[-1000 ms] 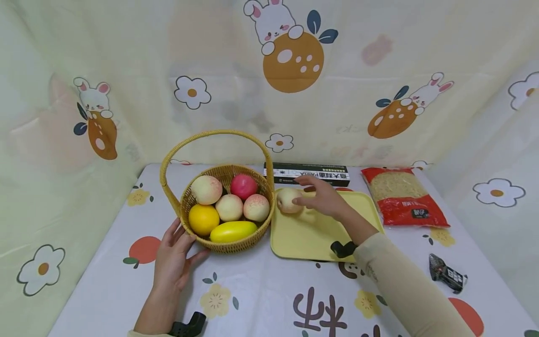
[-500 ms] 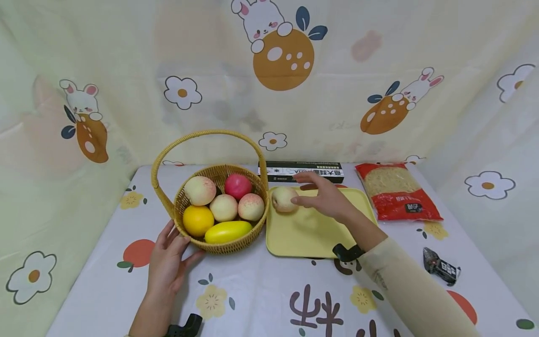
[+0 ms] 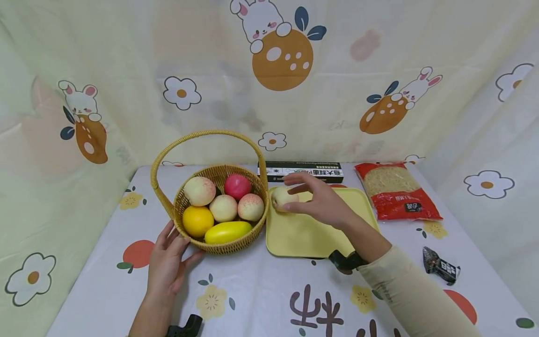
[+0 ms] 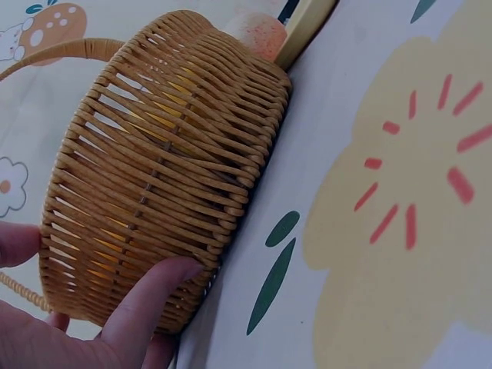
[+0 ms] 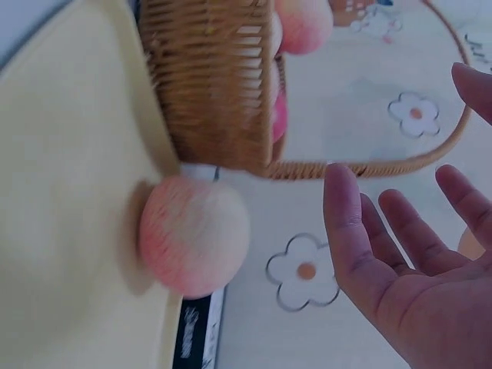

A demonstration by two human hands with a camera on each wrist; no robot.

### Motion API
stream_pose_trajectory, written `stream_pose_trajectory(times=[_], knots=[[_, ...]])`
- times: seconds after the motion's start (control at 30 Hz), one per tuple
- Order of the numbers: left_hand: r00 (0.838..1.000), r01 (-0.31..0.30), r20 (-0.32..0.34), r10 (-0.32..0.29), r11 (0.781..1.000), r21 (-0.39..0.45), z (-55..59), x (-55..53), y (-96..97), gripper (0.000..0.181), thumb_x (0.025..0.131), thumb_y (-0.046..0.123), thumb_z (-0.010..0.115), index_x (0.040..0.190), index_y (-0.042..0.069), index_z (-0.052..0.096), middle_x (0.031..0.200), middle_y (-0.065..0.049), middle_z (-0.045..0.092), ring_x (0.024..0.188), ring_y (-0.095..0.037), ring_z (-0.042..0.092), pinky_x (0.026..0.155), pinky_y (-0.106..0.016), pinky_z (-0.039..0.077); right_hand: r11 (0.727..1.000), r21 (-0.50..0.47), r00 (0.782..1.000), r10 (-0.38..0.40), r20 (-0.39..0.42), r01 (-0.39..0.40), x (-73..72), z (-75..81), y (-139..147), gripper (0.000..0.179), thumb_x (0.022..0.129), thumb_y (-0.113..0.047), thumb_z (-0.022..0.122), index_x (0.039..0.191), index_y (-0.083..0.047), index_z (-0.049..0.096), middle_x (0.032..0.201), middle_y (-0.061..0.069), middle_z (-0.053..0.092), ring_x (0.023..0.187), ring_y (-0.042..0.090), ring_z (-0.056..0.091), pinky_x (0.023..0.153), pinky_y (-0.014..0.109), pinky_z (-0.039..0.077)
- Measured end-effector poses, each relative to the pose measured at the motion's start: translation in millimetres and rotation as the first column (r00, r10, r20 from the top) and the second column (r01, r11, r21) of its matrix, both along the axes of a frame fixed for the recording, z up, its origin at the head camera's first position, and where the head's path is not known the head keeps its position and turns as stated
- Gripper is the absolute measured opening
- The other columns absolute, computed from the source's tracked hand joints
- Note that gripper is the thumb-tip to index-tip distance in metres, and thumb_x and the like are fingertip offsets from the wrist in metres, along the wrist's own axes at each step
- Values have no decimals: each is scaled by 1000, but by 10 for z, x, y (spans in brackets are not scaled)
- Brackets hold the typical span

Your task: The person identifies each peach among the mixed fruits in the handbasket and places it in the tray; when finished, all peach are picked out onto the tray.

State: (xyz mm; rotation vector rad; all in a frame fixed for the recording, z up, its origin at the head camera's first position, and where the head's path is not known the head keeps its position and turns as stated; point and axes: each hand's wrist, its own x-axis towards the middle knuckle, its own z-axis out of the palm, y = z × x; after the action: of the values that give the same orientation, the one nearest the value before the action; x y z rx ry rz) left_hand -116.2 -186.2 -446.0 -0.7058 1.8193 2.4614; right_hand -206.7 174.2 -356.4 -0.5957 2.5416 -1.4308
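In the head view, the two hands are well apart: the left hand (image 3: pixel 166 262) touches the near left side of the wicker basket (image 3: pixel 229 247), and the right hand (image 3: pixel 324 201) is above the yellow tray (image 3: pixel 307 238). On this tray the peach (image 3: pixel 279 198) rests, just left of the right hand, which partly hides it. The left wrist view shows more clearly the left thumb lying against the woven wall, low down. The right wrist view reveals a gap between the peach and the right hand, whose fingers are spread, holding nothing.
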Motion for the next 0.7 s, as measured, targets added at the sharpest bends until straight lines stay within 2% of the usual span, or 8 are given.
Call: stream_pose_trajectory(times=[0.17,0.3,0.43,0.53,0.7], knots=[[1000,3,5,-3,1000,1,-3,-2,2,77,104,11,54,170,36,21,175,3,29,149,-26,47,95,-52,61,997,-36,998,64,22,-63,41,64,-155,65,89,-29,86,147,-23,57,150,3,59,135,34,60,99,50,60],[1000,-2,13,2,1000,7,0,-1,-7,77,104,12,55,169,37,21,175,4,29,149,-25,47,96,-53,60,992,-28,992,122,11,-122,-5,60,-324,66,89,-28,85,148,-23,55,151,10,59,135,37,59,97,48,61],[1000,-1,9,1,1000,21,3,-5,-8,77,105,12,55,169,37,21,175,3,29,149,-25,47,97,-55,59,989,7,989,145,-24,-145,-77,36,-496,67,88,-28,85,149,-24,56,149,7,61,134,36,61,95,45,61],[1000,-3,3,3,1000,27,6,-7,-11,77,105,11,55,170,36,21,175,3,29,149,-25,47,98,-56,59,986,29,985,166,-44,-165,-140,23,-632,68,88,-33,85,149,-25,56,147,5,62,132,33,62,97,48,58],[1000,9,-9,-8,999,34,2,-12,-22,77,104,9,53,170,34,22,174,1,30,149,-25,46,98,-55,59,978,14,978,206,-31,-206,-239,17,-853,68,88,-35,84,149,-24,56,149,9,62,136,33,59,108,58,52]])
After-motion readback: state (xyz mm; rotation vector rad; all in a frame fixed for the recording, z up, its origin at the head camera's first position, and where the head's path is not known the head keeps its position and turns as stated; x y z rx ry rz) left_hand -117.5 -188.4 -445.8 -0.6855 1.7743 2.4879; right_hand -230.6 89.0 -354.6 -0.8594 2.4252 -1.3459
